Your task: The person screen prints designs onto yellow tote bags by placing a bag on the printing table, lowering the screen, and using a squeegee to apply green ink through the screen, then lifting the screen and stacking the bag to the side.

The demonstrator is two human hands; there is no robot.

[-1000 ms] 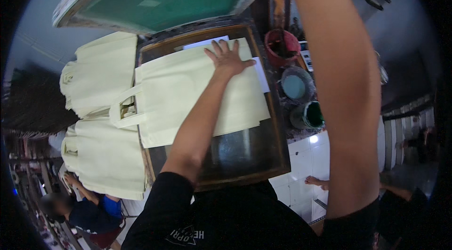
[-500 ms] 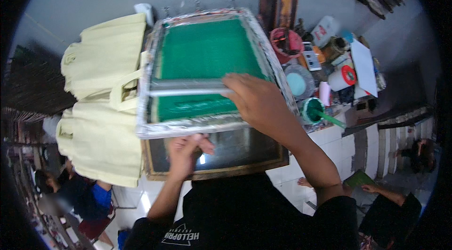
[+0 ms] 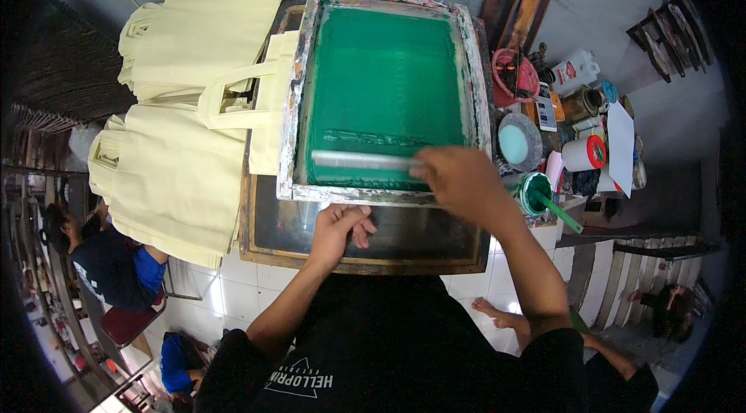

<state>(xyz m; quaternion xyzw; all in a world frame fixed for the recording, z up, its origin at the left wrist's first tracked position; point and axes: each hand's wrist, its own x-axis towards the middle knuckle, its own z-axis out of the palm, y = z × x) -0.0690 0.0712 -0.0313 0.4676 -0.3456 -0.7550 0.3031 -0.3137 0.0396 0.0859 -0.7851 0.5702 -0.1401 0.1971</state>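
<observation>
A screen-printing frame (image 3: 287, 133) with a scuffed white rim holds a mesh coated in green ink (image 3: 385, 75). My right hand (image 3: 462, 184), slightly blurred, is closed around the right end of a pale squeegee (image 3: 361, 160). The squeegee lies crosswise over the near part of the mesh, just nearer than a ridge of darker green ink. My left hand (image 3: 342, 230) is right at the frame's near edge, with fingers loosely bent and apart and nothing visible in them. Under the frame is a dark, glossy board (image 3: 388, 238) with a wooden border. A cream tote bag (image 3: 268, 149) partly shows beneath the frame's left side.
Stacks of cream tote bags (image 3: 175, 172) lie on the left. To the right stand a pink bucket (image 3: 524, 94), a bowl of pale liquid (image 3: 514, 142), a green ink tub (image 3: 532, 195) with a stirring stick, and a red-lidded jar (image 3: 579, 153). Other people are at both sides.
My right hand and the squeegee now sit nearer the frame's near edge. Ink forms a dark ridge beyond the blade. My left hand's fingers have curled more. The whole view has shifted.
</observation>
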